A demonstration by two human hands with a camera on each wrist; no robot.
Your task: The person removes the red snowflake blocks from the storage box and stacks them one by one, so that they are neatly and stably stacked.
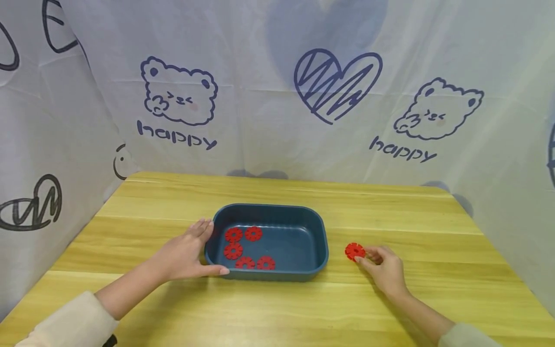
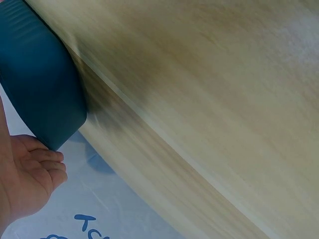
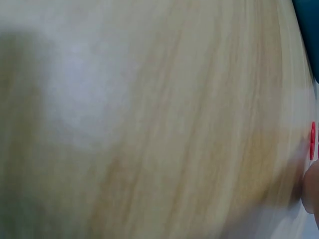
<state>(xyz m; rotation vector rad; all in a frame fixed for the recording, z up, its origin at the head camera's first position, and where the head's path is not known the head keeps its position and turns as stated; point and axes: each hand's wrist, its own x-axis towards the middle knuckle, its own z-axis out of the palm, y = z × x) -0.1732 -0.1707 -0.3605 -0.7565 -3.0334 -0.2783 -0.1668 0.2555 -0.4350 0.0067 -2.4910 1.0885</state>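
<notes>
My right hand (image 1: pixel 387 271) pinches a red notched plastic disc (image 1: pixel 355 251), the snowflake building kind, between thumb and fingers to the right of the bin. In the right wrist view, the red disc (image 3: pixel 312 141) shows edge-on at the right border, beside part of the hand (image 3: pixel 311 186). My left hand (image 1: pixel 184 253) rests at the left end of the dark blue plastic bin (image 1: pixel 270 275), its thumb stretched along the near rim and its fingers along the left side. In the left wrist view, the fingers (image 2: pixel 47 167) touch the bin's corner (image 2: pixel 55 99). Several matching red discs (image 1: pixel 233 250) lie inside the bin, toward its left.
Both hands work over a yellow wood-grain table (image 1: pixel 277 308). Behind it hangs a white cloth (image 1: pixel 256 106) with bear, heart and "happy" drawings, which continues along the left and right sides. A small black object (image 1: pixel 110 341) shows by the left sleeve.
</notes>
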